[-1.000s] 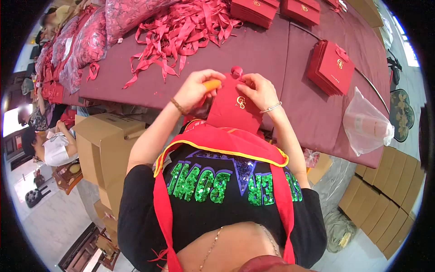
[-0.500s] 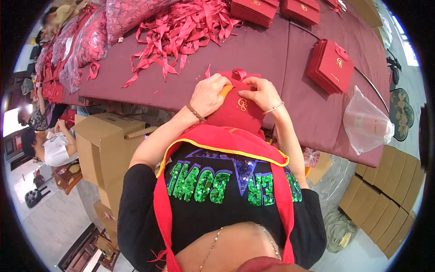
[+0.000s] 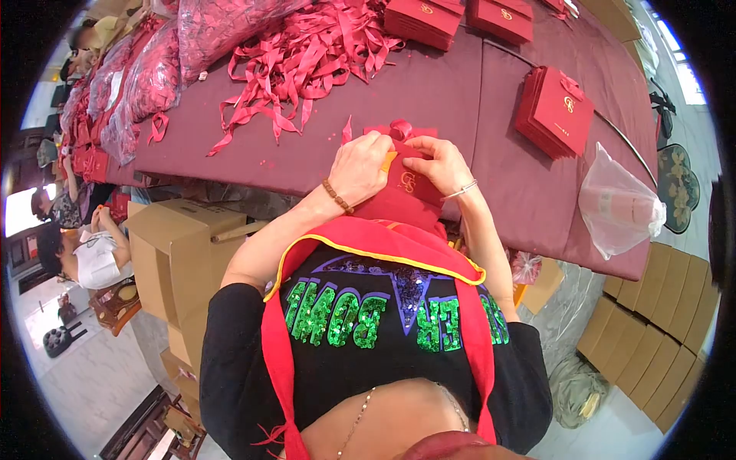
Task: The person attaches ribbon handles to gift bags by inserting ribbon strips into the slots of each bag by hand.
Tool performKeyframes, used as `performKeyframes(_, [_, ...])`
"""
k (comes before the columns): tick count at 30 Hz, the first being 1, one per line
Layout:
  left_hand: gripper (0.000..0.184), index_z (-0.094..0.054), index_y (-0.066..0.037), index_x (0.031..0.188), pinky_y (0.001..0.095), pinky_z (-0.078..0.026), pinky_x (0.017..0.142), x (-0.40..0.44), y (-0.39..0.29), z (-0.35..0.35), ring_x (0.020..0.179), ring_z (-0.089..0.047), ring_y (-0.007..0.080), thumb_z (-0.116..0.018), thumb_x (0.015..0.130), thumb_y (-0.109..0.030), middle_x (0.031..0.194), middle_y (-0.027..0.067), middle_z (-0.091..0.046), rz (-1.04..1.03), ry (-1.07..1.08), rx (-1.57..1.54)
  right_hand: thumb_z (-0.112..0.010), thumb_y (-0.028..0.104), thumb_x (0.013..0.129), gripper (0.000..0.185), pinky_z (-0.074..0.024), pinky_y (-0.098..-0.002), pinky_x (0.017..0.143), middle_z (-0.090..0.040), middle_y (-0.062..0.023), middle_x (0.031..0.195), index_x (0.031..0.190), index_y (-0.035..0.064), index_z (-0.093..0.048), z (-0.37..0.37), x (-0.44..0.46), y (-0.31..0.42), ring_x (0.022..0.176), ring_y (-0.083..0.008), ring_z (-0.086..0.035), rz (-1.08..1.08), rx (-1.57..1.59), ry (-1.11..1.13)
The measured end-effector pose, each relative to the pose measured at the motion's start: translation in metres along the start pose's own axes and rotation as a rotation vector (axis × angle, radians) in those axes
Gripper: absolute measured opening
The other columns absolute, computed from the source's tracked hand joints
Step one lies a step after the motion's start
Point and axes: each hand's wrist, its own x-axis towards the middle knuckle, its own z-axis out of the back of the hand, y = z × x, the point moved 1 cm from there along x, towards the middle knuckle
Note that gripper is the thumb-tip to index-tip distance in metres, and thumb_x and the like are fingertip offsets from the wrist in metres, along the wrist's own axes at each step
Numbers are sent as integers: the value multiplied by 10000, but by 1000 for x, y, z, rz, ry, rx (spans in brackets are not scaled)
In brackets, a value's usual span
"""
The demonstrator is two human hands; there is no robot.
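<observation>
A red paper gift bag (image 3: 389,201) with a gold monogram lies at the table's near edge, close against my apron. My left hand (image 3: 359,167) has its fingers closed at the bag's upper left edge. A small yellow-orange piece (image 3: 389,159), which looks like a finger cover, shows at its thumb. With bent fingers, my right hand (image 3: 438,162) pinches the bag's top edge on the right. A red ribbon loop (image 3: 400,129) stands up between the two hands. The fingertips of my left hand are partly hidden.
Loose red ribbons (image 3: 299,69) lie in a heap beyond my hands. Stacked red bags (image 3: 555,113) rest to the right, near a clear plastic bag (image 3: 619,203). An open cardboard box (image 3: 180,238) stands at left. Another person (image 3: 96,249) sits farther left.
Both hands stay at the top of the bag. My left hand's fingers have shifted slightly, and the right fingers have drawn a little closer to the ribbon loop.
</observation>
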Motion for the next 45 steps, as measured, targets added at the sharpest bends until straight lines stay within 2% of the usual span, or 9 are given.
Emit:
performKeyframes(17, [106,-537,-55,807,409,-470,580,2,-9,-7,670,-584,305,-611,739,-87,779,123,-556,-42,17,298,-654,230,759,333,-481,-389,799,-667,-128,954,1067,108,-624,-3,-14,22,918,-295,-633,122,-105,-96])
performKeyframes(23, [224,-551,-102,846,384,-388,717,15,-1,21,815,-541,268,-696,709,-204,812,47,-571,-143,-17,151,-656,218,760,278,-487,-381,752,-670,-121,902,1004,92,-608,-4,-16,20,870,-296,-643,138,-79,-70])
performKeyframes(25, [205,-560,-118,828,369,-338,773,22,4,25,902,-504,244,-692,736,-245,850,30,-583,81,223,-75,-657,219,759,268,-487,-379,742,-670,-123,886,989,90,-605,-3,-18,25,864,-295,-643,155,-62,-48])
performKeyframes(29, [167,-623,-138,905,365,-316,803,31,27,25,945,-478,220,-630,792,-261,879,28,-591,132,465,-291,-655,221,768,235,-474,-389,704,-668,-102,805,965,103,-604,-5,-21,27,806,-299,-636,178,-164,-89])
performKeyframes(33, [252,-675,-159,917,396,-258,849,59,13,38,1005,-435,211,-540,837,-356,991,12,-573,76,803,132,-639,229,793,193,-413,-387,725,-651,-83,722,959,137,-604,-10,-22,30,728,-284,-615,301,-329,-105])
performKeyframes(35, [280,-700,-169,907,412,-345,774,69,21,38,1015,-485,243,-562,774,-374,1057,53,-609,9,772,140,-632,231,800,188,-395,-381,740,-647,-85,715,964,144,-604,-10,-25,34,716,-279,-608,331,-368,-99])
performKeyframes(37, [295,-685,-130,921,417,-325,836,82,23,37,1057,-457,215,-547,819,-370,1096,13,-574,11,1070,31,-624,233,806,183,-377,-374,755,-642,-88,707,968,151,-603,-10,-27,36,705,-274,-602,356,-409,-92])
performKeyframes(42, [199,-640,-8,825,267,-398,632,99,37,16,705,-505,104,-626,751,-191,730,-6,-577,138,1377,-283,-625,229,804,198,-379,-371,758,-638,-89,698,983,146,-607,-10,-29,39,698,-272,-600,437,-413,-141])
performKeyframes(45, [212,-634,-4,837,282,-418,626,95,39,10,691,-514,111,-618,766,-203,726,3,-589,149,1189,-351,-640,222,791,193,-398,-372,727,-640,-90,701,966,141,-620,-6,-27,36,694,-268,-601,350,-365,-109])
